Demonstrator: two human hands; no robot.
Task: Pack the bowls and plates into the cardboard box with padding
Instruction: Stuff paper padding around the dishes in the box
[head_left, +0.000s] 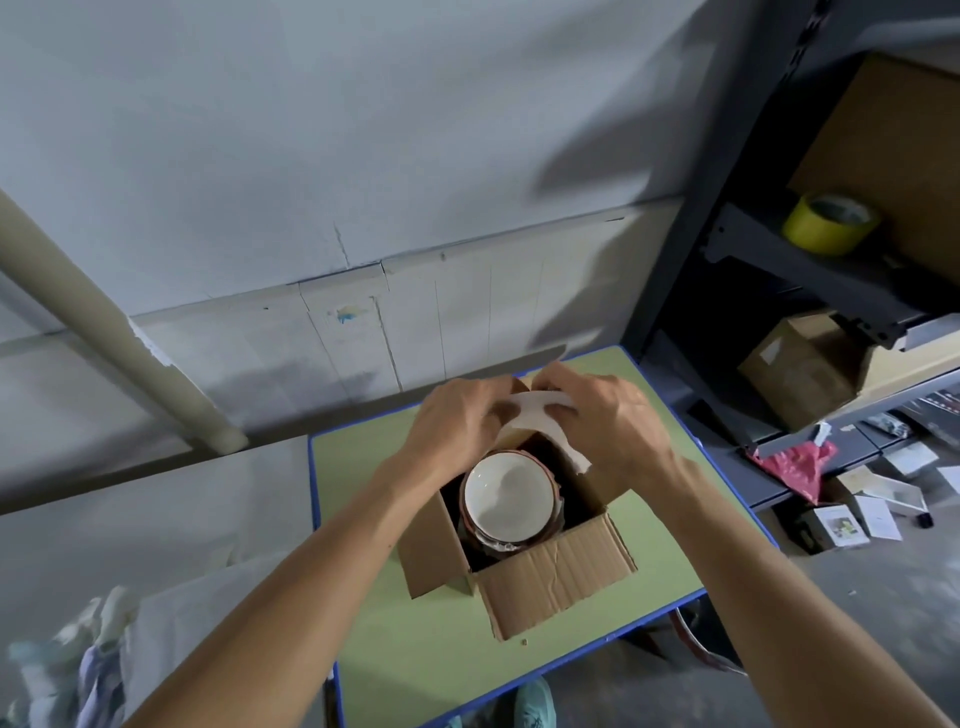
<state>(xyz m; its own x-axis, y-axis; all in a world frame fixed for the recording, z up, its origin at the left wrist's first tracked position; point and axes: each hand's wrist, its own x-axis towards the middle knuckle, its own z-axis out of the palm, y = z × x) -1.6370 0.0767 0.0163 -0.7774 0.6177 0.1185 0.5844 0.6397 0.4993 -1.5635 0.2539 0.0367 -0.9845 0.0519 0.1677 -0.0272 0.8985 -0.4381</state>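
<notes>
Left hand (457, 423) and right hand (610, 423) both grip a white sheet of padding (540, 410) in curled fingers over the far rim of the open brown cardboard box (556, 577) on the green worktop (415, 649). The round bowl, white inside with a red-brown rim (508, 500), sits mouth up in the box, below the fingers and nearer the person, about midway between the hands. Its inside looks bare, so the sheet probably needs lowering toward the person.
</notes>
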